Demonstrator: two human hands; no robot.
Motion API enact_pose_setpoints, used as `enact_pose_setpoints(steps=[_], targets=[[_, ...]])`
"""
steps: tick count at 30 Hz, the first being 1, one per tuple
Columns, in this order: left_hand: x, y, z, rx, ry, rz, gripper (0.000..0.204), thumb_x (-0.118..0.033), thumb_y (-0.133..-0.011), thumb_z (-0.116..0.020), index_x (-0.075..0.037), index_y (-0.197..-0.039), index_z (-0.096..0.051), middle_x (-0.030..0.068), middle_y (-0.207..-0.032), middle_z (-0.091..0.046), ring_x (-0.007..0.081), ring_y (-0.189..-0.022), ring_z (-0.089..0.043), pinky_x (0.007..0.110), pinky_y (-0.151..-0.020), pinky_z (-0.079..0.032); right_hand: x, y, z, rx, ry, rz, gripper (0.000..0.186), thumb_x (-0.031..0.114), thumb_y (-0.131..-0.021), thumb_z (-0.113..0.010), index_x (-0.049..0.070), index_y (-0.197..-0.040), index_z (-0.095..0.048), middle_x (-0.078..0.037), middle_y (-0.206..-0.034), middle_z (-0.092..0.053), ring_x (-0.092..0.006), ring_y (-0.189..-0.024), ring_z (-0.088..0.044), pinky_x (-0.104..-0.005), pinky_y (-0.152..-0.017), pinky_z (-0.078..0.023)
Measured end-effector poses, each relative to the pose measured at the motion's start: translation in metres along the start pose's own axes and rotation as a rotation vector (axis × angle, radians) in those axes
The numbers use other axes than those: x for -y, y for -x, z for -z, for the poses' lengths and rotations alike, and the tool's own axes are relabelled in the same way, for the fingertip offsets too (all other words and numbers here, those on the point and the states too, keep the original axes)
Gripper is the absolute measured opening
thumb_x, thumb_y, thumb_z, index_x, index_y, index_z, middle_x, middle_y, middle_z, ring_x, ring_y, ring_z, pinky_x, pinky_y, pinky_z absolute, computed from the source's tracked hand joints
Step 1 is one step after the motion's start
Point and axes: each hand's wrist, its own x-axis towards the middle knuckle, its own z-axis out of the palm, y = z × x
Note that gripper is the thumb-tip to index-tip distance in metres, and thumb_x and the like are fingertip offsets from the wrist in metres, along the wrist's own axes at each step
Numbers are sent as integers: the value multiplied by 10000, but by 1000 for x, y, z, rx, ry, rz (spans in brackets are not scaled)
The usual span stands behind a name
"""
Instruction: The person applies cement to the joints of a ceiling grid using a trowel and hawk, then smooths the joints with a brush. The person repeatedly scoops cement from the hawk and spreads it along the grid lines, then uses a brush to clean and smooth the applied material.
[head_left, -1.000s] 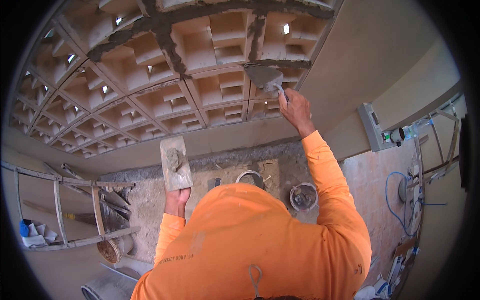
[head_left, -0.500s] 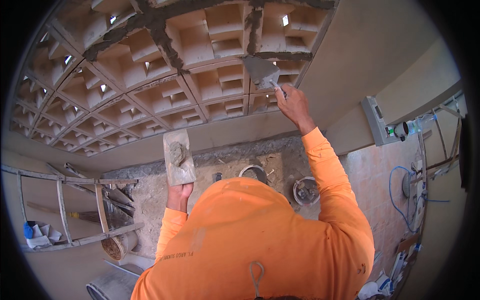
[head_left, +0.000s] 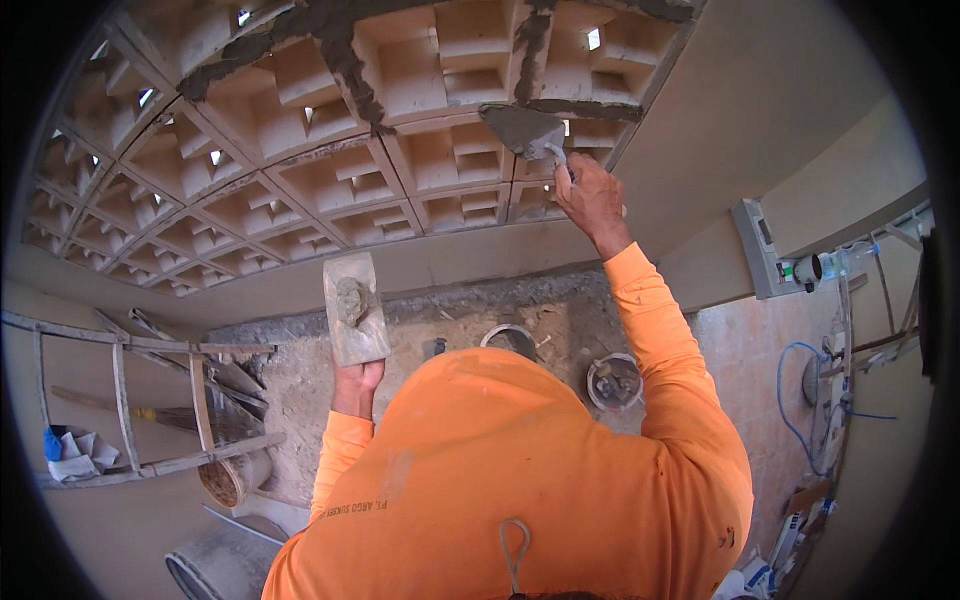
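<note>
My right hand [head_left: 592, 195] is wrapped round the handle of a pointed trowel [head_left: 525, 131]. The trowel's broad blade lies against the joint between pale ventilation blocks [head_left: 452, 157], at the inner end of a short strip of grey mortar [head_left: 590, 110]. Darker mortar also fills several joints higher up. Lower on the left, my left hand [head_left: 360, 380] grips the near end of a flat rectangular board [head_left: 358, 335], held away from the wall. A lump of wet mortar [head_left: 351, 301] rests on the board. The fingers beneath it are mostly hidden.
A wooden ladder [head_left: 120, 405] leans at the left, near a bucket [head_left: 236, 477] and a larger drum [head_left: 225, 565]. Two more buckets, one holding rubble [head_left: 614, 382], stand on the dusty ground ahead. A grey box [head_left: 762, 248] projects from the right wall; a blue cable [head_left: 790, 400] trails below.
The trowel has shifted slightly left along the joint, and my right hand has turned with it. My view has moved a little; the left hand still holds the board with its mortar.
</note>
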Motion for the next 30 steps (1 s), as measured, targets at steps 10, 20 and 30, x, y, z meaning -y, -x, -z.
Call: enact_pose_setpoints(steps=[10, 20, 30], targets=[[6, 1, 18, 48, 81, 57, 352, -236, -1039, -634, -68, -1349, -637, 69, -1357, -671, 239, -1247, -625, 377, -1112, -498, 5, 10, 1, 64, -41, -60, 303, 322, -985, -639, 62, -830, -622, -188, -821, -676, -439, -778, -666, -537, -683, -516], [9, -4, 12, 50, 52, 89, 348, -240, -1038, -643, -75, -1344, -635, 61, -1339, -675, 228, -1242, -624, 364, -1096, -509, 31, 2, -2, 64, -29, 17, 246, 284, -976, -640, 67, -861, -634, -179, -819, -670, -427, -745, -670, -523, -664, -529], [12, -9, 22, -5, 73, 116, 388, -266, -1041, -624, -88, -1386, -607, 72, -1372, -654, 249, -1248, -626, 402, -1073, -531, 14, 18, -13, 226, 42, -53, 310, 339, -977, -624, 42, -892, -641, -188, -886, -699, -438, -831, -685, -539, -723, -534]])
